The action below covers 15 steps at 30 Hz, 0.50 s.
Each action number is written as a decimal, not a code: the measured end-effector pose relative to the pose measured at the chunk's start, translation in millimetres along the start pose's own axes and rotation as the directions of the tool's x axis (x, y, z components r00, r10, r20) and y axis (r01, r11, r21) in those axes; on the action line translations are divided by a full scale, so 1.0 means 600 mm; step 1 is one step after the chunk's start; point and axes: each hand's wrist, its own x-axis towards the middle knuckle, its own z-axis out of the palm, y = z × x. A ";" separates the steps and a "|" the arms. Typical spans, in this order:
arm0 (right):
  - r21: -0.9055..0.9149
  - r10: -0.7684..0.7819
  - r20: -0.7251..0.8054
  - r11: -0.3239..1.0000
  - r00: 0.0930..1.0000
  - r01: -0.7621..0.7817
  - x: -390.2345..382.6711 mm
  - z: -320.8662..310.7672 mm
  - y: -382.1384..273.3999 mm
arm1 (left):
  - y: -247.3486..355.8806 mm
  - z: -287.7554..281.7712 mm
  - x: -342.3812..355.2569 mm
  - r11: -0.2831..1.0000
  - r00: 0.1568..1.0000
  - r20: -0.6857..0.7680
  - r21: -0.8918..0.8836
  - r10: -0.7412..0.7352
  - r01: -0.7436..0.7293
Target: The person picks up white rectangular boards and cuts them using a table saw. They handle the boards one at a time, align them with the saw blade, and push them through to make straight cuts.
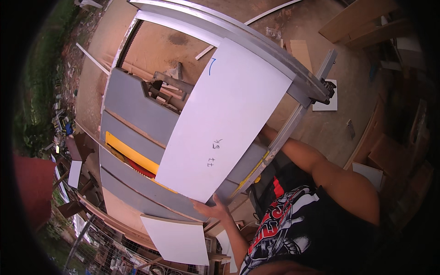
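Nearest, around four o'clock, is the wearer's black printed shirt (316,229). The left hand (213,209), at six o'clock, touches the near end of a long white panel (229,119), thumb and fingers parted wide at its corner; whether they grip, I cannot tell. The right hand (267,132), at three o'clock, is mostly hidden at the panel's edge, so its state cannot be told. The panel fills the middle of the clock, slanting from six toward one, with handwritten marks and a blue curve on its face. It lies across a grey machine table (133,94), which spreads out toward nine and ten. A yellow strip (133,152) with a red part (139,168) beside it sits at eight, and another white board (178,240) at seven. A metal rail (256,43) runs past the panel's far end, from eleven to two. Farther out, a small white piece (324,103) lies on the floor at two to three, brown boards (360,20) stand at one to two, and greenery (36,87) lines ten.
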 end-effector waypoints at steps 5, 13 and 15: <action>-0.120 -0.093 0.027 0.988 0.995 0.096 0.044 0.012 0.007 | 0.012 0.000 0.016 0.991 0.996 0.024 0.098 0.087 -0.089; -0.230 -0.119 0.100 0.963 0.988 0.140 0.072 0.001 0.024 | -0.011 -0.005 0.008 0.983 0.992 0.069 0.147 0.103 -0.112; -0.207 -0.098 0.064 0.972 0.993 0.109 0.058 -0.018 0.042 | -0.018 0.005 0.029 0.975 0.987 0.107 0.173 0.122 -0.140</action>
